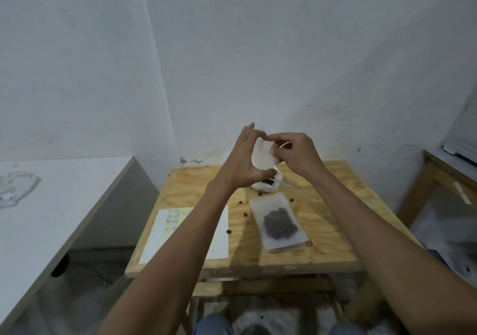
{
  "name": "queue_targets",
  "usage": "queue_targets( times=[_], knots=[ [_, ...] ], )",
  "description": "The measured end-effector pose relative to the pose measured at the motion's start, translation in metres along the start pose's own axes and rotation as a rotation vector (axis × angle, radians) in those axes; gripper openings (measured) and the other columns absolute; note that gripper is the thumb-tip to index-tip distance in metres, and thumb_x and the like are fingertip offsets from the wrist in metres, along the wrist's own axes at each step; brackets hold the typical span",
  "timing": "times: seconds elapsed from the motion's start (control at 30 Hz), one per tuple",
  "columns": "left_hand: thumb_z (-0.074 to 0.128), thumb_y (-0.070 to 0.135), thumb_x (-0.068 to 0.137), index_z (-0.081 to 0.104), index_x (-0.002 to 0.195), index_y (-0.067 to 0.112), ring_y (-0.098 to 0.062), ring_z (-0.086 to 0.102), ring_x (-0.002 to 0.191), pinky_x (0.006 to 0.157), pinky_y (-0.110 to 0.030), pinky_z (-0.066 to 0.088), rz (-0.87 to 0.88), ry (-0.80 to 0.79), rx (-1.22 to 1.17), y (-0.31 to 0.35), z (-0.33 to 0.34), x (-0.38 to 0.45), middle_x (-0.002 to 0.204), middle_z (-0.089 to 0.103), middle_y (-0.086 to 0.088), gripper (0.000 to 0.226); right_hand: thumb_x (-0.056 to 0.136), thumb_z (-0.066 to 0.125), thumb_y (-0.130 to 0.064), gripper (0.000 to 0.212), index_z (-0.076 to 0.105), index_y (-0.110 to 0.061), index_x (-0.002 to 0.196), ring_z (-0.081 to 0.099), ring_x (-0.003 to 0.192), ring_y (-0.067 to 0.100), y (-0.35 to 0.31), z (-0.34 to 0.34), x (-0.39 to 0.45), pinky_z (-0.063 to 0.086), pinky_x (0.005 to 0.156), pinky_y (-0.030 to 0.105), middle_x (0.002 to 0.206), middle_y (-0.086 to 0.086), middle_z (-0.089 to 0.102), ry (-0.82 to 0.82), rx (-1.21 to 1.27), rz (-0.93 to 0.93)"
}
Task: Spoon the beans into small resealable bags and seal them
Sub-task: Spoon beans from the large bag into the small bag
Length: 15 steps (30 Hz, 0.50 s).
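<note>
Holding an empty bag (262, 154) up between both hands, left hand (246, 163) cradling it, right hand (294, 154) pinching its mouth at 2 o'clock; I should spread it wide before spooning.

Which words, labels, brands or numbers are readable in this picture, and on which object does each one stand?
No text can be read.
White label sheet on the plywood table: pale yellow and grey marks, too blurred to read.
Frosted resealable bag of dark beans: no print visible.
Small frosted bag held by both hands: no print visible.
</note>
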State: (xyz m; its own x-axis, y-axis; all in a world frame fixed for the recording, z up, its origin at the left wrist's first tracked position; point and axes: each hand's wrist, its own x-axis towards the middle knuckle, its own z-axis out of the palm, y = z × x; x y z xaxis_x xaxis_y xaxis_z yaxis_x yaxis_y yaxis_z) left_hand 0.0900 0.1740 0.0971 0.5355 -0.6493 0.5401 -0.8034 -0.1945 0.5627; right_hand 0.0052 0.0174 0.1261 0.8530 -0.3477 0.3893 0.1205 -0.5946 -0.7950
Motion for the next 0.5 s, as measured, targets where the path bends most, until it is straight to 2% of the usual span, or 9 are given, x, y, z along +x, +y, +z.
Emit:
queue_targets(
  times=[0.03, 0.1, 0.17, 0.3, 0.37, 0.43, 0.5],
  knots=[
    [0.087, 0.036, 0.072, 0.047, 0.13, 0.013, -0.009, 0.024, 0.148, 0.118, -0.033, 0.027, 0.024, 0.016, 0.024, -0.001, -0.002, -0.001, 0.136, 0.049, -0.002, 0.074, 0.087, 0.06, 0.008, 0.042, 0.077, -0.019, 0.114, 0.07, 0.076, 0.019, -0.001, 0.0, 0.001, 0.061, 0.078, 0.03, 0.089, 0.001, 0.072, -0.029, 0.072, 0.026],
    [0.08, 0.054, 0.07, 0.049, 0.123, 0.011, -0.016, 0.045, 0.125, 0.101, -0.038, 0.041, 0.073, 0.091, 0.095, -0.001, -0.004, -0.004, 0.124, 0.051, -0.001, 0.075, 0.085, 0.059, 0.013, 0.044, 0.076, -0.016, 0.114, 0.069, 0.076, 0.022, -0.002, 0.0, 0.001, 0.062, 0.079, 0.036, 0.088, 0.007, 0.07, -0.081, 0.189, 0.067],
    [0.075, 0.061, 0.068, 0.05, 0.123, 0.009, -0.018, 0.049, 0.112, 0.089, -0.032, 0.043, 0.108, 0.145, 0.132, -0.005, -0.004, -0.009, 0.12, 0.052, 0.001, 0.08, 0.087, 0.058, 0.015, 0.041, 0.075, -0.01, 0.115, 0.068, 0.076, 0.022, 0.0, 0.001, 0.001, 0.063, 0.075, 0.033, 0.088, 0.01, 0.068, -0.116, 0.248, 0.09],
    [0.081, 0.058, 0.068, 0.041, 0.141, 0.011, -0.017, 0.053, 0.111, 0.093, -0.035, 0.048, 0.055, 0.148, 0.156, -0.013, 0.001, -0.022, 0.127, 0.055, -0.002, 0.096, 0.09, 0.06, 0.012, 0.035, 0.074, -0.006, 0.117, 0.065, 0.08, 0.022, 0.008, 0.006, -0.003, 0.061, 0.068, 0.028, 0.087, 0.013, 0.061, -0.16, 0.28, 0.129],
    [0.083, 0.058, 0.067, 0.038, 0.146, 0.011, -0.019, 0.054, 0.113, 0.096, -0.04, 0.048, 0.01, 0.142, 0.169, -0.016, 0.006, -0.025, 0.129, 0.056, -0.004, 0.103, 0.094, 0.063, 0.003, 0.028, 0.075, -0.008, 0.117, 0.065, 0.077, 0.025, 0.013, 0.011, -0.004, 0.063, 0.068, 0.031, 0.088, 0.011, 0.061, -0.164, 0.277, 0.157],
    [0.084, 0.06, 0.066, 0.04, 0.147, 0.011, -0.022, 0.054, 0.115, 0.096, -0.046, 0.048, -0.019, 0.15, 0.2, -0.02, 0.01, -0.026, 0.13, 0.056, -0.005, 0.104, 0.097, 0.068, -0.018, 0.02, 0.078, -0.015, 0.113, 0.07, 0.08, 0.026, 0.015, 0.015, -0.005, 0.065, 0.073, 0.04, 0.092, -0.001, 0.07, -0.162, 0.264, 0.181],
    [0.079, 0.067, 0.065, 0.042, 0.146, 0.011, -0.023, 0.054, 0.114, 0.095, -0.047, 0.048, -0.037, 0.159, 0.229, -0.023, 0.012, -0.027, 0.129, 0.056, -0.004, 0.105, 0.092, 0.073, -0.038, 0.022, 0.082, -0.022, 0.103, 0.072, 0.089, 0.014, 0.018, 0.02, -0.006, 0.063, 0.077, 0.038, 0.098, -0.013, 0.076, -0.154, 0.195, 0.164]
  ],
)
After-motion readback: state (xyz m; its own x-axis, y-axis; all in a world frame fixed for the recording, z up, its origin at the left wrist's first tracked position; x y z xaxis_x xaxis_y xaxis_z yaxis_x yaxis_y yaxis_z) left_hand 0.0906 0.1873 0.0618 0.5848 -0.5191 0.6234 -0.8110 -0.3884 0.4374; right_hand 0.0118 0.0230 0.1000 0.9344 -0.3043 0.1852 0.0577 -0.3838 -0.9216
